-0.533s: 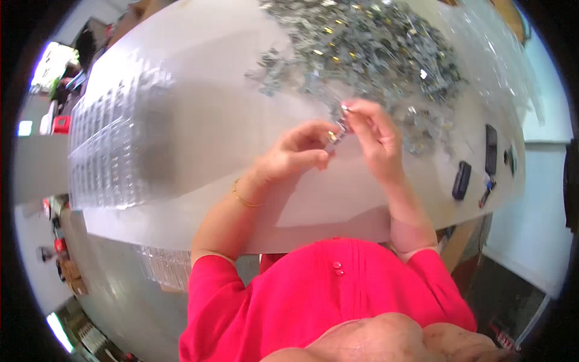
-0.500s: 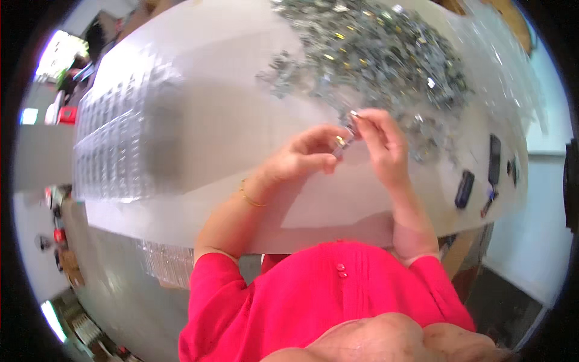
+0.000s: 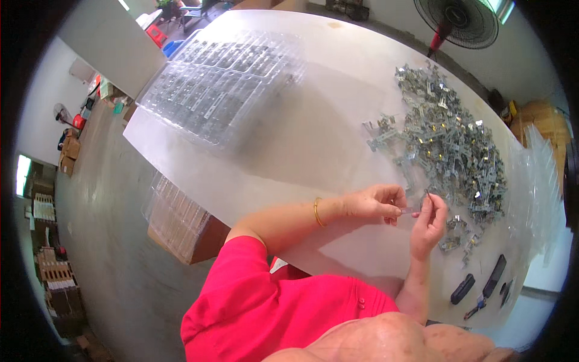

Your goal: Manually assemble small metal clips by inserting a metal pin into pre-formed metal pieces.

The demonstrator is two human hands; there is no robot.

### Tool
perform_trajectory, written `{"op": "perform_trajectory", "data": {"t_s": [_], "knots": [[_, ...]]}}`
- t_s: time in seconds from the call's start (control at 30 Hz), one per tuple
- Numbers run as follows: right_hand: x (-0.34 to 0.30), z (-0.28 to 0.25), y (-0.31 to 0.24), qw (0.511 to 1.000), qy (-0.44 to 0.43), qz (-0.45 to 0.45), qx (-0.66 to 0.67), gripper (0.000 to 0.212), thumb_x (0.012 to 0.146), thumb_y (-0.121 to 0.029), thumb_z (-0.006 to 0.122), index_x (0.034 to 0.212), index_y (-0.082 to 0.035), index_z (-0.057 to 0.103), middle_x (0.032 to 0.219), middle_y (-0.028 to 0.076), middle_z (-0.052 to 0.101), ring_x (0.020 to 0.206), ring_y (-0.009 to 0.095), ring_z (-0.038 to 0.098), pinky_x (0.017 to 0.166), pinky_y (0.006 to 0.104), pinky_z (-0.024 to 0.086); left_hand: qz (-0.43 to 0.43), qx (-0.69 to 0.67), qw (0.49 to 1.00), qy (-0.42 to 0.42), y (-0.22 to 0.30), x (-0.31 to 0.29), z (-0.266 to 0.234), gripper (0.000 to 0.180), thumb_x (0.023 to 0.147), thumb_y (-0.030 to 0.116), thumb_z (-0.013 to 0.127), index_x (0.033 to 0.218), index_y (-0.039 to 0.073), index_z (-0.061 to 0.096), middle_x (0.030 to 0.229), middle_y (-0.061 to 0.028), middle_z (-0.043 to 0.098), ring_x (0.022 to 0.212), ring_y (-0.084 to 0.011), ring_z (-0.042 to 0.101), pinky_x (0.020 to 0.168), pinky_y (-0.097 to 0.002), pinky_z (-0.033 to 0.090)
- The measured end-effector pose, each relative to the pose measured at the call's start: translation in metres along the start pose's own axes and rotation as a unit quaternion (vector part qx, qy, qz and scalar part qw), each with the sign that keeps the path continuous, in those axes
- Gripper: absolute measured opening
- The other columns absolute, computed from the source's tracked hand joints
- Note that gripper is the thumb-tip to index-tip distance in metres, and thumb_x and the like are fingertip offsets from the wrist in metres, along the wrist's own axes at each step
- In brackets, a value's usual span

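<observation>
A person's two bare hands meet over a pale surface point(image 3: 319, 160), a small pale part point(image 3: 409, 210) between them.
The work looks partway: this one part is in hand, a large heap of loose metal pieces point(image 3: 446, 133) remains beyond, and clear trays point(image 3: 211, 90) sit at far left, their fill too unclear to judge. The left hand point(image 3: 374, 204) has its grip pinched on the part, forearm reaching in from the left; the right hand point(image 3: 429, 224) rises beside it, fingertips up, its hold impossible to tell.
</observation>
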State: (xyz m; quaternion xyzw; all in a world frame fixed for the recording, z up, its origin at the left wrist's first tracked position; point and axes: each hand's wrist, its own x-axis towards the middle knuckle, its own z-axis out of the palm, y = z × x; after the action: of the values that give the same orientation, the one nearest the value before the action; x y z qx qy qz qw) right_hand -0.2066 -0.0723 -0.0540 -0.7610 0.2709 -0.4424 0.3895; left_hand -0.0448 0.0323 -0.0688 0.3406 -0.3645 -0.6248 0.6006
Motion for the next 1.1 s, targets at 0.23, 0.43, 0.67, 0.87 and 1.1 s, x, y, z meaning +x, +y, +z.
{"op": "perform_trajectory", "data": {"t_s": [0.23,0.43,0.67,0.87,1.1], "knots": [[0.006,0.0,0.006,0.999,0.01,0.021,-0.043,0.012,0.101,-0.007,0.057,0.111,-0.001,0.063,0.093,0.003,0.063,0.068,0.006,0.055,0.058,0.0226,0.053,0.178,0.423,0.881,0.112,-0.002,0.0,0.012,0.027,0.086,0.014,0.073,0.102,0.001,0.056,0.084,-0.0133,0.062,0.074,-0.0239,0.061,0.066,-0.0357,0.05],[0.004,0.002,0.004,0.999,-0.003,0.031,-0.04,0.012,0.102,-0.006,0.056,0.11,-0.001,0.062,0.093,0.004,0.062,0.067,0.007,0.055,0.058,0.0226,0.051,0.201,0.43,0.869,0.142,-0.006,-0.001,0.012,0.022,0.086,0.011,0.071,0.1,0.001,0.058,0.081,-0.0143,0.062,0.067,-0.0272,0.06,0.063,-0.0378,0.05],[-0.006,0.007,0.01,0.996,0.042,0.002,0.083,0.015,0.103,-0.01,0.056,0.115,-0.003,0.06,0.095,0.003,0.061,0.072,0.007,0.057,0.063,0.0221,0.05,0.198,0.376,0.878,0.219,0.005,-0.001,0.012,0.016,0.092,0.009,0.067,0.102,-0.001,0.059,0.083,-0.012,0.065,0.074,-0.0184,0.064,0.067,-0.0334,0.052],[-0.023,0.018,0.015,0.992,-0.087,0.068,0.062,0.01,0.101,-0.011,0.06,0.108,-0.004,0.063,0.086,0.003,0.062,0.07,0.009,0.057,0.063,0.0239,0.049,0.266,0.403,0.827,0.286,0.065,-0.015,0.017,0.013,0.091,0.006,0.069,0.1,-0.001,0.063,0.087,-0.0108,0.067,0.079,-0.0155,0.066,0.073,-0.0303,0.054],[-0.018,0.023,0.004,0.989,-0.147,0.009,-0.01,0.009,0.098,-0.013,0.065,0.1,-0.004,0.065,0.078,0.004,0.061,0.067,0.011,0.056,0.062,0.0274,0.047,0.311,0.575,0.603,0.457,0.168,-0.1,-0.001,0.013,0.087,0.002,0.072,0.1,0.0,0.069,0.089,-0.0077,0.069,0.082,-0.0136,0.066,0.077,-0.0269,0.052]]}}
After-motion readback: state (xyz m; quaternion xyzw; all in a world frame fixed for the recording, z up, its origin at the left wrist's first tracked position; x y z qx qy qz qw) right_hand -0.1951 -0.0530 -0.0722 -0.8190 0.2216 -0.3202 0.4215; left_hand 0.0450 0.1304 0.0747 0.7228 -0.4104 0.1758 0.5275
